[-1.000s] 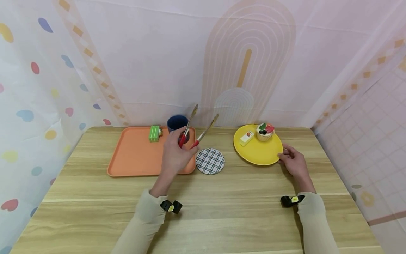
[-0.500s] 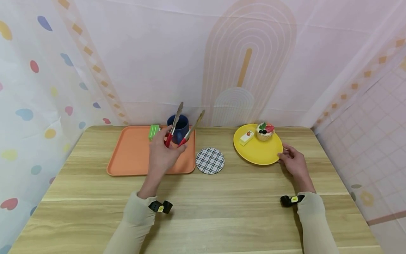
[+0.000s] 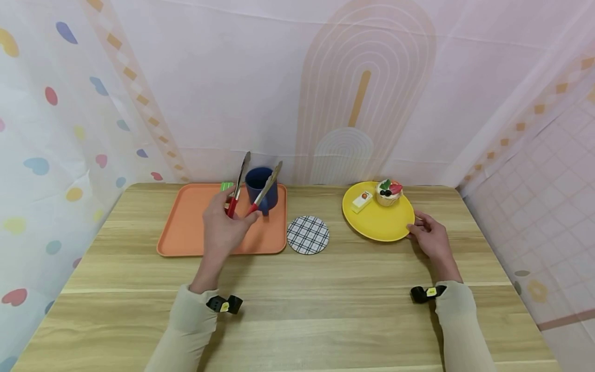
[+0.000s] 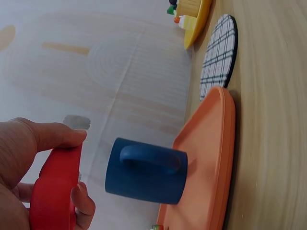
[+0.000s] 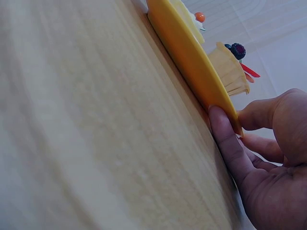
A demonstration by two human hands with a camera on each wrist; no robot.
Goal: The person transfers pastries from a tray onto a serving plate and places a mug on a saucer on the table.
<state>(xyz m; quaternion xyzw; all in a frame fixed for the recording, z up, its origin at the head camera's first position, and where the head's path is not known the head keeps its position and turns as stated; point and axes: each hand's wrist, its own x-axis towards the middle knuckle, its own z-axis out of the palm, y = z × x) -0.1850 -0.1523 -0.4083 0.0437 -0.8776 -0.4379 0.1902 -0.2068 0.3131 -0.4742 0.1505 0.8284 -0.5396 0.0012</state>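
My left hand (image 3: 224, 225) holds red-handled tongs (image 4: 56, 191) above the orange tray (image 3: 183, 232), their metal arms spread apart with nothing between the tips. Behind the hand, a green striped cake piece (image 3: 226, 186) is mostly hidden on the tray. A dark blue mug (image 4: 144, 171) stands upright at the tray's back right, partly behind one tong arm. My right hand (image 3: 431, 237) pinches the right rim of the yellow plate (image 5: 192, 62) between thumb and fingers. On that plate lie a small white-and-yellow cake slice (image 3: 361, 201) and a fruit-topped cupcake (image 3: 388, 193).
A round plaid coaster (image 3: 308, 235) lies on the wooden table (image 3: 334, 310) between tray and plate. A patterned cloth backdrop (image 3: 232, 77) rises behind the table's back edge and along both sides.
My left hand has moved left with the tongs, from in front of the mug to in front of the green cake piece, which it now mostly covers. The right hand has stayed at the plate.
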